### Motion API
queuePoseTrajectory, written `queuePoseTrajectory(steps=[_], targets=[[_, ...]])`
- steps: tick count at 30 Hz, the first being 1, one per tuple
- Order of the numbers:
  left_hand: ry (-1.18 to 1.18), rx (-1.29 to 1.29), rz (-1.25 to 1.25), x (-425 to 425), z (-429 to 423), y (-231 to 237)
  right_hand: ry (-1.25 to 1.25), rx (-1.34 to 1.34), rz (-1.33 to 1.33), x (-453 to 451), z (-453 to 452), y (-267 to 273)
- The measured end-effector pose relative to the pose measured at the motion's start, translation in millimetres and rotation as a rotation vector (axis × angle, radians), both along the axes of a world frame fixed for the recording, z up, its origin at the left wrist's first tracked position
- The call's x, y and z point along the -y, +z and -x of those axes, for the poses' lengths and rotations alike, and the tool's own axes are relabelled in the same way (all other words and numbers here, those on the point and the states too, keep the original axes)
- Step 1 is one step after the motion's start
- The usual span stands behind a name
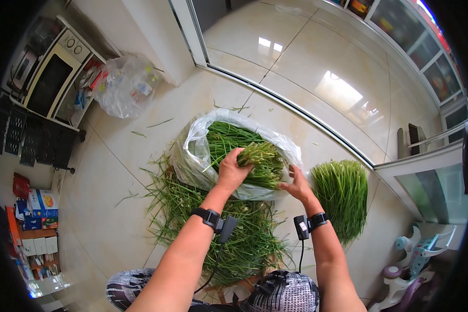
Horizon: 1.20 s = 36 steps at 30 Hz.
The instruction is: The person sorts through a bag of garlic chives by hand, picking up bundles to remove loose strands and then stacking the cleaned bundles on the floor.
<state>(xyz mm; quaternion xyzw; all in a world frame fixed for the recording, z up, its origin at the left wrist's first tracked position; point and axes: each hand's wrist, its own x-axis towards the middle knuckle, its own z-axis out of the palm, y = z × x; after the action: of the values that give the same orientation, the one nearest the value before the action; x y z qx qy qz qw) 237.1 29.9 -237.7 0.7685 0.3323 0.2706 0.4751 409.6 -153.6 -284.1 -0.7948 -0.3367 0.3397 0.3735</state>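
Note:
A clear plastic bag [197,136] stands wide open on the floor, with long green stalks [228,134], which look like garlic chives, inside it. Over its mouth, my left hand [234,169] grips a bunch of stalks [259,154], their pale cut ends pointing up and right. At the bag's right rim is my right hand [298,185], fingers apart and nothing held in them. A neat bundle of the same stalks [341,197] lies on the tiles right of that hand. Below the bag spreads a loose heap of green leaves [238,238].
A sliding-door track [292,107] crosses the floor beyond the bag. Upper left, a clear bag of plastic bottles [126,85] sits beside a rack with an oven [50,80]. A child's ride-on toy [409,269] stands at lower right. My knees [282,292] border the leaf heap.

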Motion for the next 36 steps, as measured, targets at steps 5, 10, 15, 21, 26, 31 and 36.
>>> queuePoseTrajectory(steps=[5, 10, 15, 21, 26, 31, 36], targets=[[-0.085, -0.035, 0.049, -3, 16, 7, -0.017, -0.250, -0.153, -34, 21, 32], [-0.130, -0.009, -0.326, 16, 4, 31, 0.120, -0.148, -0.439, -63, 33, 33], [-0.070, 0.062, -0.034, 10, 11, 20, -0.125, -0.402, -0.380, -66, 31, 21], [0.109, 0.308, 0.469, -9, 31, 24, -0.636, -0.149, -0.127, -38, 11, -11], [-0.015, 0.221, 0.443, -4, 28, 33, -0.133, -0.026, -0.378, -63, 35, 42], [-0.106, 0.136, -0.192, -2, 19, 20, 0.128, -0.115, -0.474, -87, 59, 67], [0.046, 0.270, 0.377, -3, 19, 39, 0.166, 0.053, -0.377, -78, 54, 21]])
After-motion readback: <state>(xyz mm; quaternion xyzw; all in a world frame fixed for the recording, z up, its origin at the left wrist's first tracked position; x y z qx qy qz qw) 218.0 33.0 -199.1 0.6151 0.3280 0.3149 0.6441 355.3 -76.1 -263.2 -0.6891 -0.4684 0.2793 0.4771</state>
